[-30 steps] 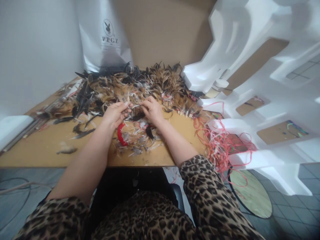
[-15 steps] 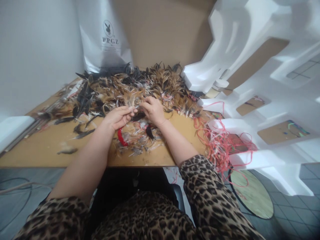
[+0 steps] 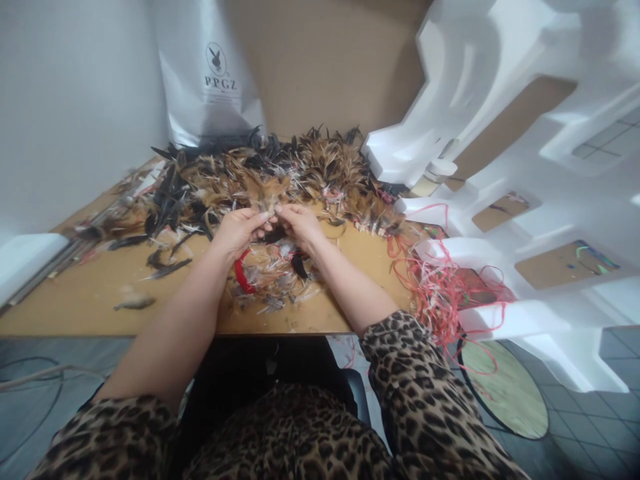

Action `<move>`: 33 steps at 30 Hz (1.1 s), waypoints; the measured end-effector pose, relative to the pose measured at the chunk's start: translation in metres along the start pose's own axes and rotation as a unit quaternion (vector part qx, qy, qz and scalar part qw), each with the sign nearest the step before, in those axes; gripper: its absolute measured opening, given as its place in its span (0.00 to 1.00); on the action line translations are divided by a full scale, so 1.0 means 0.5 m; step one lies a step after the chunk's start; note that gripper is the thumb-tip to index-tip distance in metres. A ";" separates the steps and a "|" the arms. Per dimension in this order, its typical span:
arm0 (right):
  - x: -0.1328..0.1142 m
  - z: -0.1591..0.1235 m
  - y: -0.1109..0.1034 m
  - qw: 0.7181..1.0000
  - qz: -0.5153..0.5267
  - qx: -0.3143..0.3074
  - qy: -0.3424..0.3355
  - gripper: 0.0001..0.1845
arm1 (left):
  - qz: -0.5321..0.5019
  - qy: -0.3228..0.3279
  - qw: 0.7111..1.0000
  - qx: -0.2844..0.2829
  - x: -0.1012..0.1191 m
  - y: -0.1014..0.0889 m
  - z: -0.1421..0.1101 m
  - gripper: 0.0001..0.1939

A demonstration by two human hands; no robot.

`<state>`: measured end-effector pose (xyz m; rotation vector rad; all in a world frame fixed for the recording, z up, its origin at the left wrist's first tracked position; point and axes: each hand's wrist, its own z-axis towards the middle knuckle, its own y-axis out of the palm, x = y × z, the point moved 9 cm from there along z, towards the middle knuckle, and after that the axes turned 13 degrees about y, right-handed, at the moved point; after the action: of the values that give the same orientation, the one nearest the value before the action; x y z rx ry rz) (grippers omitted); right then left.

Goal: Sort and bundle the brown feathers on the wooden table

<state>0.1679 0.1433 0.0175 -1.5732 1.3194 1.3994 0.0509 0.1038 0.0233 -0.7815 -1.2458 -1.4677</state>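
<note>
A big heap of brown, tan and black feathers [image 3: 310, 167] lies across the back of a wooden table [image 3: 75, 293]. My left hand [image 3: 237, 230] and my right hand [image 3: 300, 223] meet in front of the heap, fingertips pinched together on a small tuft of brown feathers [image 3: 267, 193] held upright between them. Under my hands lies a smaller pile of pale loose feathers [image 3: 280, 273] with a red band [image 3: 241, 275] in it.
A silver bag marked PPGZ [image 3: 213, 73] leans on cardboard at the back. Large white foam packing pieces [image 3: 500, 133] crowd the right side. A tangle of red string [image 3: 440, 287] hangs off the table's right corner. A round green disc [image 3: 505, 387] lies on the tiled floor.
Both hands have drawn together and lifted a little. The tuft of brown feathers now stands up between the fingertips, where before the fingers were apart over the pile.
</note>
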 end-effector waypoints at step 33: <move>-0.047 -0.007 0.006 0.965 -0.182 0.035 -0.185 0.12 | 0.001 -0.002 0.998 0.061 0.000 -0.033 0.010 0.06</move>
<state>0.1679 0.1451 0.0413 -1.3408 0.8030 1.3160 0.0347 0.1079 0.0196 -0.7055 -1.3241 -1.3754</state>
